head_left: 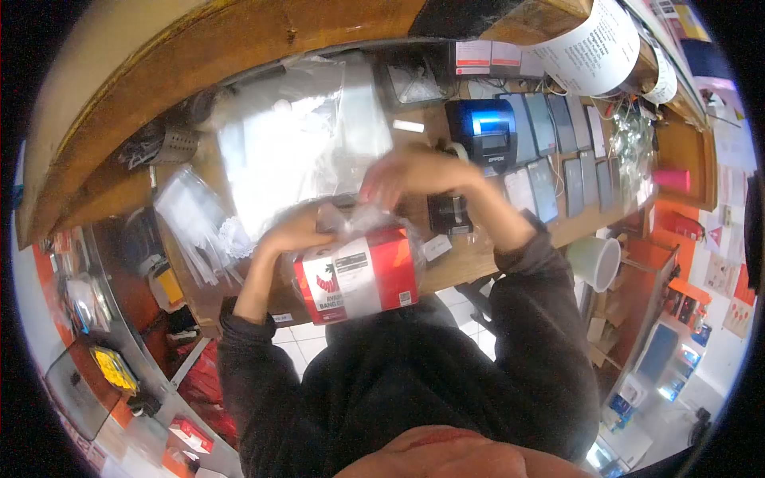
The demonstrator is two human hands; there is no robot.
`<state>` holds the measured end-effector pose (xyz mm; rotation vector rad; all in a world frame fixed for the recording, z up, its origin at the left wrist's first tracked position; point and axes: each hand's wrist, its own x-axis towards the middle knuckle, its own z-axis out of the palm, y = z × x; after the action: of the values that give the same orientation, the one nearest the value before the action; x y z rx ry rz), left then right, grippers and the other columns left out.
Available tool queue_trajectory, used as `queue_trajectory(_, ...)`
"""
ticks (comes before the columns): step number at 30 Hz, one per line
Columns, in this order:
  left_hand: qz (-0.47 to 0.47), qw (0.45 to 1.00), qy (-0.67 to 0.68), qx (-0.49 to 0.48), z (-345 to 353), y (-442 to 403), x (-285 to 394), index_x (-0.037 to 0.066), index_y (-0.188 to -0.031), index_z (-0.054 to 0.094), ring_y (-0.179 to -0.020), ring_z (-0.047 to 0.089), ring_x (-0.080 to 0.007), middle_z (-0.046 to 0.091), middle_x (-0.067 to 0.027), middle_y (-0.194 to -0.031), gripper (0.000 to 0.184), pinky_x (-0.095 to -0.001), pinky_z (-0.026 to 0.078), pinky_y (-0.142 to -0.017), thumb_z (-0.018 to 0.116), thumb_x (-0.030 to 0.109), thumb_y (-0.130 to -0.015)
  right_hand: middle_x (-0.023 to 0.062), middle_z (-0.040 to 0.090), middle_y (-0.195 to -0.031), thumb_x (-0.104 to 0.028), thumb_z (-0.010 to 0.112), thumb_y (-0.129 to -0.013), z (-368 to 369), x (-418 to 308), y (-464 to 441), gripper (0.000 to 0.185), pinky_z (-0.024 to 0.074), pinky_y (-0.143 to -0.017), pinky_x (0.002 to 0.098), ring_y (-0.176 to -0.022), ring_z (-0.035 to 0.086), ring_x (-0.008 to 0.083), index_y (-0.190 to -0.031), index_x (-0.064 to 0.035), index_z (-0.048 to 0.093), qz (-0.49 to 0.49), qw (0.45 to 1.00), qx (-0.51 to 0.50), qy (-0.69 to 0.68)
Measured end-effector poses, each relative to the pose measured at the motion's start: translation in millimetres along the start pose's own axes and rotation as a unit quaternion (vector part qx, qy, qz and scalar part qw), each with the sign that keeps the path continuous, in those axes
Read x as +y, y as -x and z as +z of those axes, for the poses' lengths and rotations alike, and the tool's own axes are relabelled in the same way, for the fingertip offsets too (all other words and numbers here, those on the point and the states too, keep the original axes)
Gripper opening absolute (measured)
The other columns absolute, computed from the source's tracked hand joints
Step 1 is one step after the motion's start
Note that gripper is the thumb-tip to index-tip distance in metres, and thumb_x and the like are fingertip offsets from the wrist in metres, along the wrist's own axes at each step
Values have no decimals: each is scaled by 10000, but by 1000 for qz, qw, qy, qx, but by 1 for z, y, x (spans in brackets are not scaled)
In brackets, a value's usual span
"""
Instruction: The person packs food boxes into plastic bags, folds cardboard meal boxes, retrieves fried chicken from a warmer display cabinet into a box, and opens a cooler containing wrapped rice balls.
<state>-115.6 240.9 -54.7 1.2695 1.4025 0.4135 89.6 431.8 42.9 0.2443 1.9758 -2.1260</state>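
Grips the clear bag point(370, 220) around a red-and-white box point(362, 279) with the left hand point(298, 231), apparently for steadiness; cannot tell the grip of the blurred right hand point(413, 172).

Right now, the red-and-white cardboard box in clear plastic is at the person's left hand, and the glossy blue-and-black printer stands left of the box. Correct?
No: the head view shows the printer right of the box. The box is indeed at the left hand.
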Motion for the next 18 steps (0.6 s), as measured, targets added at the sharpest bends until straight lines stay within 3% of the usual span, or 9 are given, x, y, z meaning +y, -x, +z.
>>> queue_trajectory(1,-4,998,-16,-69,2,-5,-6,5,-1259,463,-1189,466,-293,498,-202,-1271,562,-360,373,-980,639,173,-752,131,639,-924,-75,492,-833,-22,5,15,213,490,-673,325,-719,609,192,-964,35,619,-8,975,166,149)
queue_trajectory(2,-6,998,-14,-64,2,-6,1,5,-1259,463,-1189,466,-293,498,-202,-1271,562,-360,373,-980,639,173,-752,138,640,-913,-21,456,-817,-37,-1,25,223,482,-691,346,-744,608,212,-959,27,621,26,892,387,231)
queue_trajectory(3,-25,997,-49,-56,2,-7,14,6,-1252,468,-1178,476,-294,511,-206,-1251,564,-355,382,-969,651,155,-740,161,610,-970,-35,455,-842,-64,22,33,216,459,-773,372,-871,583,267,-965,24,623,-37,776,548,310)
queue_trajectory(5,-47,994,-85,-48,6,-8,18,7,-1245,473,-1167,485,-295,524,-210,-1231,567,-351,392,-959,664,136,-727,198,557,-1034,-84,492,-869,-106,53,54,194,405,-865,393,-1001,509,338,-958,22,628,-54,574,663,478)
queue_trajectory(8,-18,982,-185,20,4,-2,14,2,-1216,483,-1100,531,-254,538,-172,-1216,507,-316,405,-949,661,115,-755,226,513,-1085,-121,529,-876,-127,90,67,192,367,-908,411,-1045,462,375,-966,11,637,-5,584,662,469)
queue_trajectory(10,-1,1000,-12,-7,-13,18,35,11,-1175,505,-1105,514,-237,555,-113,-1161,426,-337,407,-941,645,92,-780,233,515,-1080,-117,531,-875,-128,92,64,194,365,-912,414,-1041,465,376,-974,7,641,-20,583,671,458)
queue_trajectory(11,-5,1000,-14,-14,-13,26,30,11,-1175,505,-1105,514,-237,555,-113,-1161,426,-337,407,-941,645,92,-780,241,517,-1076,-113,532,-873,-124,92,64,196,363,-916,417,-1036,469,376,-983,4,644,-32,580,678,451)
queue_trajectory(13,-29,971,233,36,-18,36,17,20,-1150,515,-1120,482,-210,546,-82,-1117,372,-337,385,-954,613,195,-837,232,528,-1070,-113,532,-871,-123,88,66,209,366,-916,418,-1028,478,378,-1013,-8,645,-45,572,687,446)
queue_trajectory(18,-154,949,241,134,10,69,-19,8,-1166,516,-1138,454,-190,536,-88,-1159,489,-308,326,-991,554,394,-870,248,548,-1030,-74,545,-819,-128,91,67,213,384,-862,446,-955,497,405,-1000,5,624,-14,579,664,472)
